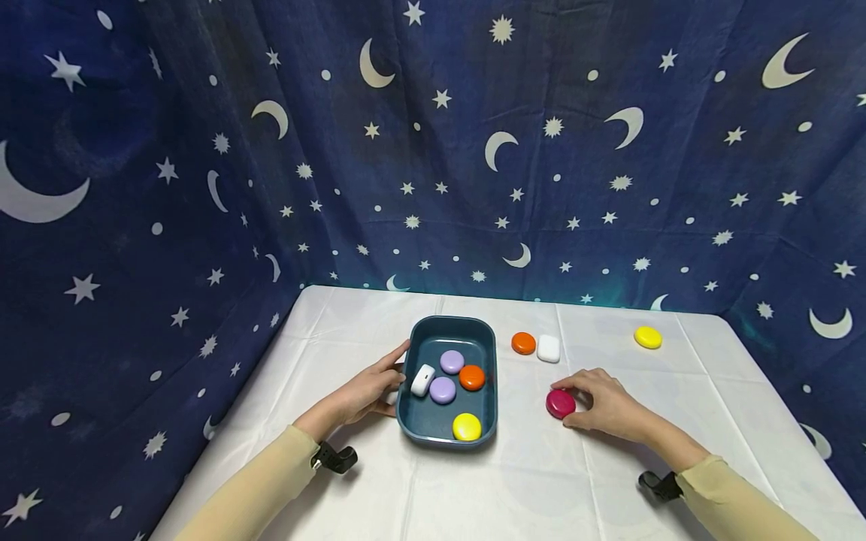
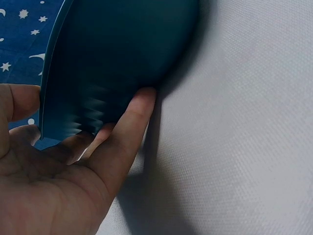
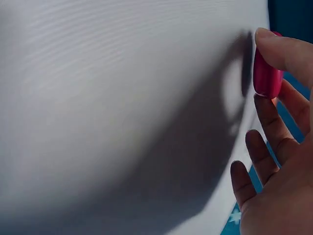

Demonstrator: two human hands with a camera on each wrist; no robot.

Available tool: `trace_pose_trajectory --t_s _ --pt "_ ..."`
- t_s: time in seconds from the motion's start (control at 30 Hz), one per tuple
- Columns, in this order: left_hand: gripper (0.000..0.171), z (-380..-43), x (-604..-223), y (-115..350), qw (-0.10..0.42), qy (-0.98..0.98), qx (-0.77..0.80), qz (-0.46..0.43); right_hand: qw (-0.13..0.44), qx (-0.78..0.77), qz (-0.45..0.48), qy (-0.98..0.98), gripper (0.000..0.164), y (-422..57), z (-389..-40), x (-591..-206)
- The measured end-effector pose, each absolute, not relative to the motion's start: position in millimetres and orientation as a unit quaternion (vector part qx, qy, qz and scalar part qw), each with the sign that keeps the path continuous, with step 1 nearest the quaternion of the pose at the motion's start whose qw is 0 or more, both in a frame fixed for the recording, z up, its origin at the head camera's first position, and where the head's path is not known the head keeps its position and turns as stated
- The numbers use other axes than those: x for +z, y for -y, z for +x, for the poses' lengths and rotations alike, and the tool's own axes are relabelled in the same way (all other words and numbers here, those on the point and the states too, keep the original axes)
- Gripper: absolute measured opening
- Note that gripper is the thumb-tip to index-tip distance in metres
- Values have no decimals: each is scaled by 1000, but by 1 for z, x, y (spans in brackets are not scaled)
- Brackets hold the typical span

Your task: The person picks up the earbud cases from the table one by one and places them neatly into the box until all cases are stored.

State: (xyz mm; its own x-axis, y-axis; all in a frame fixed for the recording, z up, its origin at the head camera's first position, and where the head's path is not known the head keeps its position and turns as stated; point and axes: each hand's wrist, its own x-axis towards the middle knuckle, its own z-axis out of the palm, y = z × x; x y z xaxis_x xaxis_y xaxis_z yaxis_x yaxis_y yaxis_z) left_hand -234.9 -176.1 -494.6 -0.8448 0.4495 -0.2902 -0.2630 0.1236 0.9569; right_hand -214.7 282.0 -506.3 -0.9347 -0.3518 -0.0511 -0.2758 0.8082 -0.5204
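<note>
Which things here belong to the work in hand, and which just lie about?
Seemingly in use:
dark tray, touched by the left hand
crimson disc, pinched by the right hand
five pieces inside

Apparently lying about:
loose orange disc
loose white case
loose yellow disc

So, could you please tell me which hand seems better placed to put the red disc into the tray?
Probably the right hand: it pinches the red disc, while the left hand touches the tray from outside, perhaps steadying it.
</note>
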Motion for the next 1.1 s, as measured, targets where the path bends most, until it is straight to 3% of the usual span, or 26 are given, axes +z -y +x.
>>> trace_pose_trajectory --t_s 0.3,0.67,1.1 --pt "74 -234 -494 176 269 -702 656 65 7 -297 -216 -930 57 -261 -232 -477" --pt "74 -235 -495 176 269 -702 657 63 11 -327 -256 -910 55 -209 -246 -445" --pt "73 -236 -497 176 267 -705 654 60 33 -229 -326 -917 53 -150 -254 -438"
